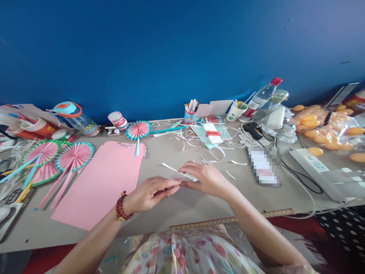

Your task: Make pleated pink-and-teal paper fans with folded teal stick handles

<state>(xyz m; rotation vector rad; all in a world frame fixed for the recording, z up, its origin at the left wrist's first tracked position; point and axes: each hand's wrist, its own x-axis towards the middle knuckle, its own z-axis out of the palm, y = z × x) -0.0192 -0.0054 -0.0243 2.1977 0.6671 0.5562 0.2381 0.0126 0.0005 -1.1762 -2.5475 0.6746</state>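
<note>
Over the middle of the table, my left hand [154, 193] has its thumb and fingers pressed together; whatever is between them is too small to make out. My right hand [207, 177] meets those fingertips with its thumb, while its curved fingers stay apart from the thumb. A narrow white paper strip [170, 167] runs under the right fingers and shows in the gap above the thumb; whether it is touched, I cannot tell. Left of my hands lies a stack of pink paper [97, 182]. A pleated pink and turquoise paper fan [138, 131] rests at its top edge.
More paper fans [74, 156] lie at the left. Along the blue wall stand a clear jug [78, 120], a pen cup [190, 114], a paper cup [236, 111] and a bottle [260, 98]. A phone [264, 167], power strip [316, 167] and bagged orange balls [325, 127] are right.
</note>
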